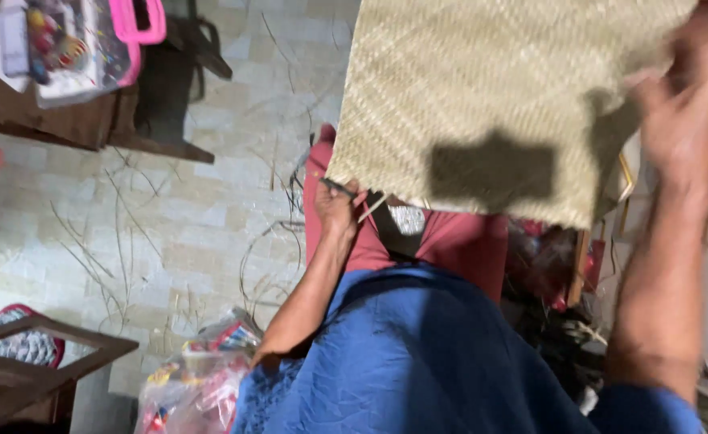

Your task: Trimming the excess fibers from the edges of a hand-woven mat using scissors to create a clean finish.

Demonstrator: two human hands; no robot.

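A large pale woven mat panel [482, 88] fills the upper middle and right of the head view, with a dark shadow on it. My left hand [336, 205] sits at its lower left corner, fingers closed around a thin dark tool and a loose strip near the edge. My right hand [687, 96] is raised at the panel's right edge, blurred, fingers spread against the weave. Below lie my red-clad legs [458, 241] and blue shirt [418, 362].
Loose thin strips lie scattered on the tiled floor [169, 217]. A dark wooden shelf [89, 120] with a pink-handled plastic case stands top left, a wooden frame [40, 354] bottom left, a plastic bag [197, 386] of colourful items by my left elbow.
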